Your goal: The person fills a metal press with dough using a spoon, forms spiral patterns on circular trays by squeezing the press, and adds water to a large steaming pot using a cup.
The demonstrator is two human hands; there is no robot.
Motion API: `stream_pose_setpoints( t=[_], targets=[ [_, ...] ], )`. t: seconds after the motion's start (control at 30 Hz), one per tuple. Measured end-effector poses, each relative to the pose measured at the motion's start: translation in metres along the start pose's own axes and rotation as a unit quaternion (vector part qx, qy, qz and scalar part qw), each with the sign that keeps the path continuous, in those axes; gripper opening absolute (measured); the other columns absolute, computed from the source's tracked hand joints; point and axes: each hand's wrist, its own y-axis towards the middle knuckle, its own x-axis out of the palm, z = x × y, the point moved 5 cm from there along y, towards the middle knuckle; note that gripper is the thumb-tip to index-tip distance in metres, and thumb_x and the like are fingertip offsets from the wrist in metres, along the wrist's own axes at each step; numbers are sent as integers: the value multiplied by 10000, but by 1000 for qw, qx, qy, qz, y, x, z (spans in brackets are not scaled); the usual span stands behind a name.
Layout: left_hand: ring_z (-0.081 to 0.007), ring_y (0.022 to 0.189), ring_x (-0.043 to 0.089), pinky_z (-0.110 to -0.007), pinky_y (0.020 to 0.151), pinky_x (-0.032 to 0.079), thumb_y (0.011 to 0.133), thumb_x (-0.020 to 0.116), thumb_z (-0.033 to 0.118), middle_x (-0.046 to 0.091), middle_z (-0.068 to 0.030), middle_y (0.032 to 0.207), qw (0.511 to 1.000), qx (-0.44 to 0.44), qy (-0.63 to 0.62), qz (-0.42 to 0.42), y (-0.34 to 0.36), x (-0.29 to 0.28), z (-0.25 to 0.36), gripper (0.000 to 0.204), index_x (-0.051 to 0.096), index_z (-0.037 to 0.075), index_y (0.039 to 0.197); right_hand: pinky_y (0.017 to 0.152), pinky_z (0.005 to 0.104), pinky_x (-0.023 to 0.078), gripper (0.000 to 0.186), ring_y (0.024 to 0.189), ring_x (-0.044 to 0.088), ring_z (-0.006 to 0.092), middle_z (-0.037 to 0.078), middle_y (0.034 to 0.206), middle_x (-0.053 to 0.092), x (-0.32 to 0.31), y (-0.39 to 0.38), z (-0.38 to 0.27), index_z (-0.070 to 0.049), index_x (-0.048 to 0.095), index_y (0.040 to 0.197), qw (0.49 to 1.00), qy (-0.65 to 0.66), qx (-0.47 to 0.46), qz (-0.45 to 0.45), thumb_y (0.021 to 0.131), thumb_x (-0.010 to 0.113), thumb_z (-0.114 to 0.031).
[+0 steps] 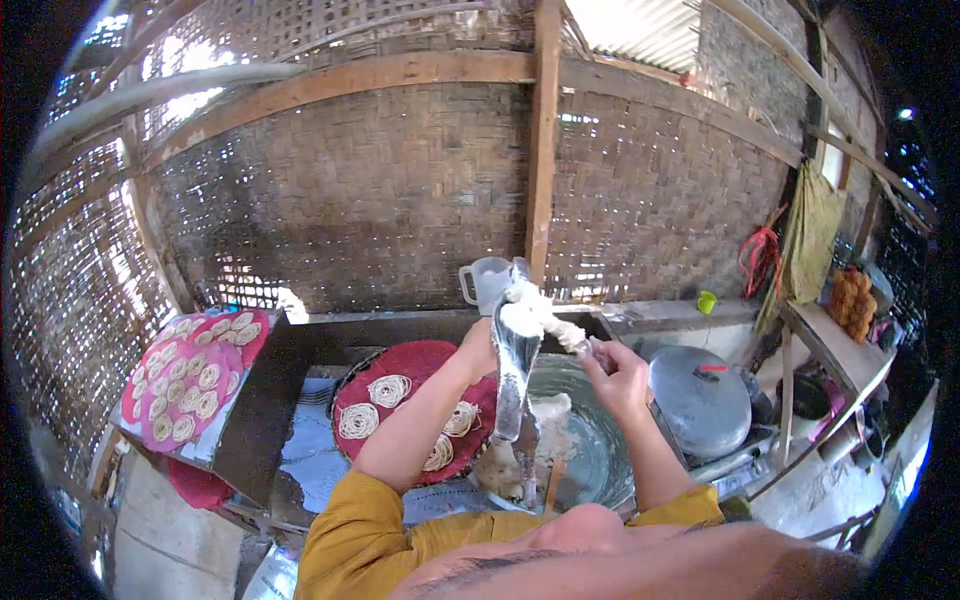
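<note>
In front of me stands an upright metal press, streaked with white dough. Pale, sticky dough is heaped at its top and stretches to the right in a lumpy strand. My right hand is closed on the strand's right end, fingers pinched together. My left hand is against the left side of the press, with its fingers hidden behind the metal. Below my left forearm, a round red woven tray carries several coiled noodle nests. Right of the press, a wide metal basin has dough smears inside.
A clear plastic jug stands behind the press. Further left, pink-red trays hold more noodle nests. A lidded metal pot is right of the basin, below a small green cup. A wooden shelf stands far right.
</note>
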Motion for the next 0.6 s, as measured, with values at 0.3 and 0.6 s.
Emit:
stream_pose_setpoints(
  t=[0.3, 0.6],
  targets=[
    [-305, 803, 574, -449, 708, 493, 683, 605, 210, 571, -149, 916, 912, -121, -352, 173, -61, -90, -19, 469, 474, -21, 1069, 591, 235, 428, 260, 639, 533, 97, 52, 711, 594, -25, -39, 26, -25, 615, 860, 963, 167, 114, -180, 676, 685, -195],
    [-206, 735, 470, -334, 706, 439, 601, 634, 214, 357, -54, 860, 872, 230, -427, 65, -61, -83, 70, 407, 422, 95, 927, 838, 366, 417, 632, 992, 520, 238, 141, 1173, 486, 51, -83, 27, -68, 438, 1215, 902, 254, 119, -328, 798, 449, -543]
  ],
)
